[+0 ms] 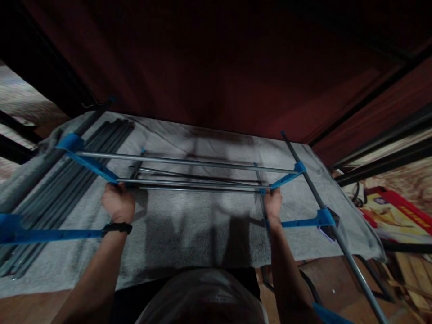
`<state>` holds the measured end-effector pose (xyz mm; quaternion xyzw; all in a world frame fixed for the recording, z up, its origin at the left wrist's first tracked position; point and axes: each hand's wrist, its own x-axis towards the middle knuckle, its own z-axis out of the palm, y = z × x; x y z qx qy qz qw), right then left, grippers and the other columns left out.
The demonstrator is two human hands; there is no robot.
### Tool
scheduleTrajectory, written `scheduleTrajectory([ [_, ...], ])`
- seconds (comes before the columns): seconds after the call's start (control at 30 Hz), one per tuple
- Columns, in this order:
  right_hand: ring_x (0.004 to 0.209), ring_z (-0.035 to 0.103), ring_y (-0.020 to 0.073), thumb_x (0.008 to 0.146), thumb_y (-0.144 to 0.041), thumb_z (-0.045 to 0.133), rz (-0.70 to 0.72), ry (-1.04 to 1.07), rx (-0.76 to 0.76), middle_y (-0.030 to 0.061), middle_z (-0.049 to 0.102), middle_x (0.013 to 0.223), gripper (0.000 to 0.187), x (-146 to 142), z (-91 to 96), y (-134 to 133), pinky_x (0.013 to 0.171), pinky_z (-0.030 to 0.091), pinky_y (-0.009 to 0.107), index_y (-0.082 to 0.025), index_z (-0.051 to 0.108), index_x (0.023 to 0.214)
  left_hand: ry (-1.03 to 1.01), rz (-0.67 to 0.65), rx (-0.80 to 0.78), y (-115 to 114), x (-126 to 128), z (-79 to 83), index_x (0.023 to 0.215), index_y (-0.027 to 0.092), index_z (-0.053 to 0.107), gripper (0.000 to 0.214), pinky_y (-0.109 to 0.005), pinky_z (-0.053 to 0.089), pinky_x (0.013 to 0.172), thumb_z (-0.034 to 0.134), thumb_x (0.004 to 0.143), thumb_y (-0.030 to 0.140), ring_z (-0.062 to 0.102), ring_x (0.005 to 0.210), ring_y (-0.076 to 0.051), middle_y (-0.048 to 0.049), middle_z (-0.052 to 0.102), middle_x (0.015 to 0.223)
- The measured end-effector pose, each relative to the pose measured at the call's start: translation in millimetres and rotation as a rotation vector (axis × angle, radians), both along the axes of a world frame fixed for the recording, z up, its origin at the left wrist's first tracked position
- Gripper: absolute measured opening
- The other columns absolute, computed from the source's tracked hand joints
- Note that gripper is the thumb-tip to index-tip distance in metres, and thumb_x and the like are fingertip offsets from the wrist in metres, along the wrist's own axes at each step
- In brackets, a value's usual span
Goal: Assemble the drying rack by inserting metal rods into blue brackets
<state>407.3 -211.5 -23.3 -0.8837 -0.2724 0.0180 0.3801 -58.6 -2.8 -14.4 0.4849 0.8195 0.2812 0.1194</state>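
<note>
A rack frame [202, 161] of silver rods and blue connectors sits just above the middle of a grey towel [189, 234] spread over the surface. My left hand [118, 202] has its fingers clamped on the frame's near left corner. My right hand [272, 203] has its fingers clamped on the near right corner. Loose dark rods [64, 186] lie along the towel's left edge.
</note>
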Motion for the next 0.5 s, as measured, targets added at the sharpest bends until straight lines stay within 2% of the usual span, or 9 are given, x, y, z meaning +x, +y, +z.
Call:
scheduleTrajectory([
  [0.1, 0.093, 0.065, 0.0287, 0.081, -0.036, 0.046, -0.008, 0.000, -0.011, 0.0150, 0.071, 0.098, 0.036, 0, -1.5, 3, 0.079, 0.047, 0.038, -0.017, 0.060, 0.109, -0.006, 0.016, -0.002, -7, -4, 1.4, 0.074, 0.024, 0.030, 0.026, -0.035, 0.040, 0.075, 0.046, 0.094, 0.031, 0.053, 0.077, -0.021, 0.0029, 0.034, 0.067],
  [0.2, 0.092, 0.065, 0.0294, 0.082, -0.036, 0.046, -0.012, -0.023, -0.044, 0.0155, 0.071, 0.097, 0.037, 3, -5.0, 4, 0.079, 0.047, 0.038, -0.016, 0.060, 0.110, -0.023, -0.025, 0.016, -14, -7, 3.7, 0.077, 0.023, 0.033, 0.022, -0.034, 0.038, 0.074, 0.043, 0.095, 0.031, 0.049, 0.073, -0.019, 0.0033, 0.032, 0.067],
  [0.37, 0.092, 0.065, 0.0314, 0.083, -0.037, 0.047, -0.019, -0.070, -0.089, 0.0182, 0.070, 0.098, 0.042, 8, -10.9, 2, 0.078, 0.045, 0.039, -0.013, 0.057, 0.115, -0.043, -0.106, 0.014, -14, -9, 4.1, 0.084, 0.020, 0.045, 0.019, -0.033, 0.039, 0.074, 0.044, 0.097, 0.033, 0.051, 0.075, -0.018, 0.0014, 0.045, 0.071],
  [0.5, 0.090, 0.062, 0.0284, 0.083, -0.042, 0.047, -0.009, -0.025, -0.011, 0.0142, 0.069, 0.095, 0.037, 7, -11.8, -1, 0.079, 0.045, 0.038, -0.017, 0.057, 0.108, -0.081, -0.133, 0.001, -10, -16, -7.3, 0.092, 0.017, 0.053, 0.008, -0.031, 0.043, 0.076, 0.054, 0.092, 0.025, 0.056, 0.080, -0.018, -0.0016, 0.057, 0.082],
])
